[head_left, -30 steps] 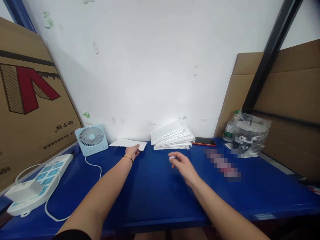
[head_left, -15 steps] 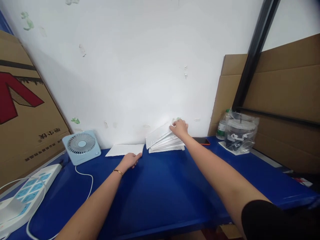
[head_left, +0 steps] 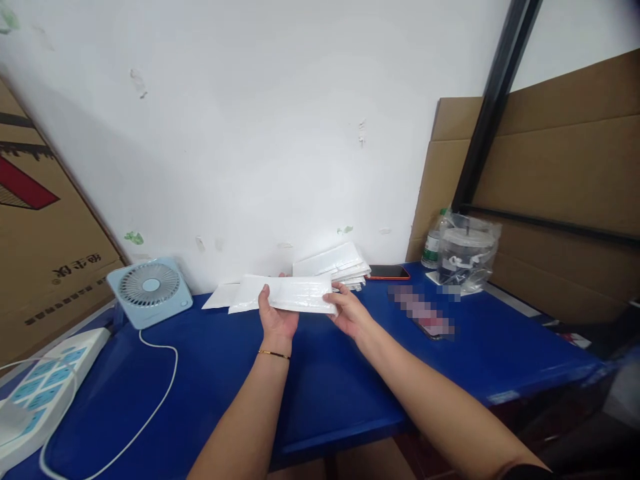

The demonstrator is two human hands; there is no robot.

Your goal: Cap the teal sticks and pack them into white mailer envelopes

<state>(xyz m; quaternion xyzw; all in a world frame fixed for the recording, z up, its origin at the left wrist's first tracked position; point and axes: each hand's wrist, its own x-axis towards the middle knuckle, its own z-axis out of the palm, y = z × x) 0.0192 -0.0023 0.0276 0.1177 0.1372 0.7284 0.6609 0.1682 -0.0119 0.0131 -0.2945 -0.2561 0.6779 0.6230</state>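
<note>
L hand (head_left: 280,323) grasps wht packet (head_left: 300,293) at 6 o'clock, R hand (head_left: 351,312) at 4; prob. light, slippery, hold by edges.

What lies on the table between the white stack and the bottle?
In the head view, a phone with an orange edge lies there, between the stack and the bottle.

One camera sits on my head. From near, it faces forward and down to the blue table (head_left: 340,387).
</note>
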